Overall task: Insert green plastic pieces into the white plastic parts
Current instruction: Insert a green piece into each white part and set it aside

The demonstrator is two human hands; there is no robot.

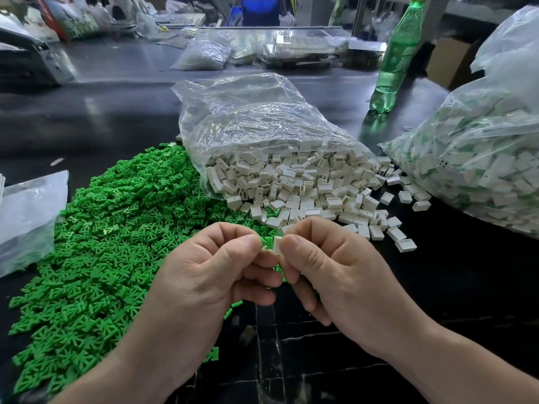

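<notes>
My left hand [210,272] pinches a green plastic piece [267,242] between thumb and forefinger. My right hand [329,269] pinches a white plastic part [277,245] right against it; the two pieces touch between my fingertips, above the black table. A large heap of green pieces [102,237] covers the table to the left. White parts [303,188] spill from an open clear bag [256,123] just beyond my hands.
A big clear bag of assembled white-and-green parts [472,158] lies at the right. A green soda bottle [396,59] stands behind it. Another plastic bag [26,217] lies at the left edge. More bags and clutter sit at the back of the dark table [437,287].
</notes>
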